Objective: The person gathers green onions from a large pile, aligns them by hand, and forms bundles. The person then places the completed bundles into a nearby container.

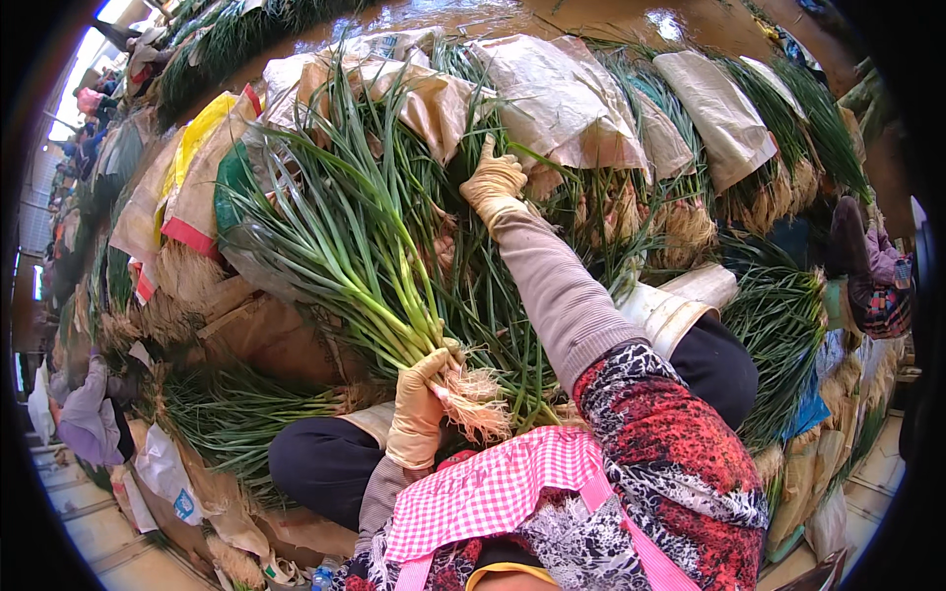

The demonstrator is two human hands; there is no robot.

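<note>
A bunch of green onions (399, 303) is held at its white stem ends by my left hand (423, 395), which wears a pale rubber glove. Its pinkish-white roots stick out to the right of my fist, and its leaves fan to the upper left. My right hand (494, 177), gloved too, is stretched forward over the piled green onion leaves (488, 281), near a pale woven sack (565, 100). One of its fingers points away from me while others look bent; whether it grips a leaf I cannot tell.
Rows of green onion bundles under woven sacks curve across the front. More green onions (244, 414) lie at the left and others (780, 318) at the right. People sit at the left (92, 421) and right (879, 273) edges. Wet brown floor (480, 18) shows beyond the sacks.
</note>
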